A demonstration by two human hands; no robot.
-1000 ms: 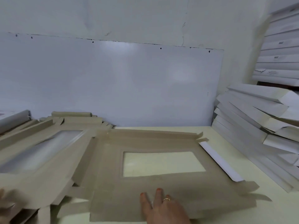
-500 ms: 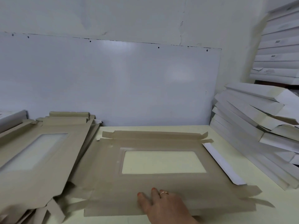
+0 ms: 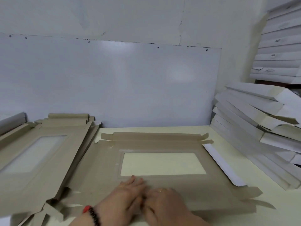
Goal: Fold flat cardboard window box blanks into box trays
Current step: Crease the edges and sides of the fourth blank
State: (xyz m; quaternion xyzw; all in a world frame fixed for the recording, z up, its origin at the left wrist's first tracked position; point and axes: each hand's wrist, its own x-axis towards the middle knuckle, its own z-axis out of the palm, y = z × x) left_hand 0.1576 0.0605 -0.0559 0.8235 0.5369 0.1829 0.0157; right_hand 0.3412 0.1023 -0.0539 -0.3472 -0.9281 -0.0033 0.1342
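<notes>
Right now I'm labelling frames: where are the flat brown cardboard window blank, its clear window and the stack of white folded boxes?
flat brown cardboard window blank (image 3: pixel 216 185), head view, right panel
clear window (image 3: pixel 162 163), head view, centre
stack of white folded boxes (image 3: pixel 247 115), head view, side

Pale table (image 3: pixel 192 130), white board (image 3: pixel 114 82) against the wall (image 3: pixel 146 17) behind

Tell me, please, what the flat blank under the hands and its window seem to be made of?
The flat blank looks like matte grey-brown cardboard: dull surface, sharp creases, and one turned-up flap showing a white side. Its window seems to be clear plastic film, because the pale table shows through it, though no glare confirms this.
</notes>
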